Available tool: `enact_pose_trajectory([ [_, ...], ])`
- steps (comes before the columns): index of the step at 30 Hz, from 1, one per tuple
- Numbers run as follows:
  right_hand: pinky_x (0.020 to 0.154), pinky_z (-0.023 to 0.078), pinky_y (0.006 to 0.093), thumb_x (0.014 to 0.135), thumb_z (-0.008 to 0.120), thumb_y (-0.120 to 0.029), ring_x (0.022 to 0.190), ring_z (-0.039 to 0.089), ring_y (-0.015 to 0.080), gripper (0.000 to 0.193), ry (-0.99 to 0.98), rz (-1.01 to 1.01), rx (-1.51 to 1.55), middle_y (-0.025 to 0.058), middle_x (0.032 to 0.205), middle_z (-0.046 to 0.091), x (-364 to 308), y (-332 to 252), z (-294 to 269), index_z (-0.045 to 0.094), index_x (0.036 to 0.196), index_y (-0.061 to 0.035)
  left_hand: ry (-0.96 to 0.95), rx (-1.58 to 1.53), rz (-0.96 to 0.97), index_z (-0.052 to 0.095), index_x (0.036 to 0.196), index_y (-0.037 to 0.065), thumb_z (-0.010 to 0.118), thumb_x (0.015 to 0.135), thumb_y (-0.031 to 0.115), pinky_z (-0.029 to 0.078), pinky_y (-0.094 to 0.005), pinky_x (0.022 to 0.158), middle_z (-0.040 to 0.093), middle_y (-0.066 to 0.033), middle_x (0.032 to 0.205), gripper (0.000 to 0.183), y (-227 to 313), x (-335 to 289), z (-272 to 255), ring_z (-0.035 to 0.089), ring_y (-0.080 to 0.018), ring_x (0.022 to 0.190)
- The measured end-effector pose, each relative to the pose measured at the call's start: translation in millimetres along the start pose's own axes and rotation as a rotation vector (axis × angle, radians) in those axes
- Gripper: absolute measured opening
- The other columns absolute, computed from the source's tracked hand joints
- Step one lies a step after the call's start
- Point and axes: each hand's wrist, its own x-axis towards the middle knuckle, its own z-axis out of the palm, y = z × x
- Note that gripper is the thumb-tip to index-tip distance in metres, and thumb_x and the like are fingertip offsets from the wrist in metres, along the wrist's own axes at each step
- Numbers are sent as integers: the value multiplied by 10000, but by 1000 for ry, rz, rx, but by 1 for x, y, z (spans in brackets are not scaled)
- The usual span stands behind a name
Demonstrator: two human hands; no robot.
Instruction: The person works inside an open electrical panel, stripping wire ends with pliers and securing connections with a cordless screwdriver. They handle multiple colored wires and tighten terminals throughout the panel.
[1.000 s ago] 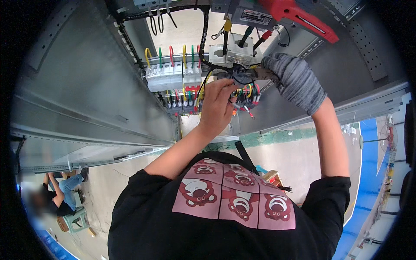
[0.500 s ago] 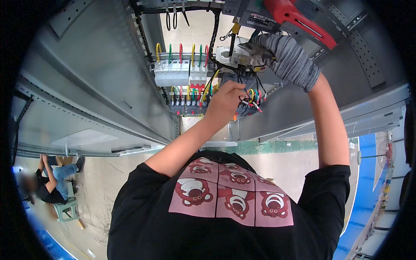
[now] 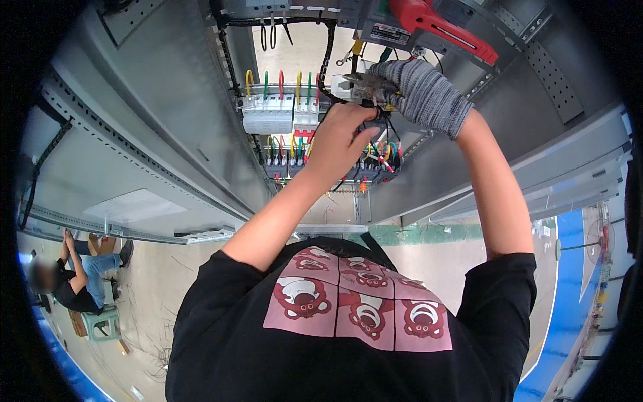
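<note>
My right hand [image 3: 432, 94], in a grey knitted glove, grips a pair of diagonal cutters [image 3: 370, 86] among the wiring of an electrical cabinet. The cutters' metal jaws point left. Just below them, my bare left hand [image 3: 340, 136] has its fingers curled at the black wires [image 3: 384, 115], with the thumb lower down; its fingertips are partly hidden. Beside the left hand are a white row of breakers [image 3: 268, 114] with yellow, green and red wires and a lower terminal row [image 3: 284, 161]. Coloured wire ends [image 3: 382, 154] hang below the thumb.
A red handle [image 3: 445, 30] juts out above my right hand. Grey metal cabinet panels [image 3: 134, 127] stand on both sides. A black cable bundle [image 3: 329, 57] runs down above my left hand. At far left, a person [image 3: 80, 275] sits on a green stool [image 3: 104, 324].
My left hand has moved up to the black wires under the cutters. My right hand has shifted slightly left and down with the cutters, and the view has moved a little.
</note>
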Motion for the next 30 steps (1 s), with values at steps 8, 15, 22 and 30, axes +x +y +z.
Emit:
enact_pose_trajectory([
  [8, 735, 524, 419, 828, 632, -262, 790, 649, 352, 274, -178, 23, 81, 197, 853, 665, 21, 5, 31, 679, 1014, -66, -41, 66, -166, 596, 846, 14, 673, 789, 77, 473, -375, 699, 586, -115, 890, 114, -14, -14, 13, 592, -309, 819],
  [15, 791, 510, 401, 825, 688, -255, 853, 652, 343, 342, -247, 169, 137, 199, 919, 672, 28, 18, 45, 640, 1072, -23, -24, 24, -26, 608, 914, -5, 610, 812, 22, 485, -391, 759, 597, -123, 973, 105, -31, -24, 19, 592, -326, 898],
  [22, 749, 513, 403, 819, 672, -305, 793, 653, 340, 349, -153, 272, 359, 204, 829, 663, 16, 26, 43, 672, 1043, -39, -200, 211, 184, 647, 956, 40, 601, 729, -2, 478, -391, 794, 576, -99, 1052, 235, -10, -43, -10, 574, -301, 963],
  [30, 708, 522, 370, 799, 705, -265, 694, 654, 264, 292, -99, 313, 373, 166, 770, 677, 11, 26, 55, 678, 938, -10, -90, -330, -256, 596, 957, 45, 639, 845, 35, 480, -273, 689, 612, -39, 844, 121, -2, -25, 2, 589, -160, 766],
])
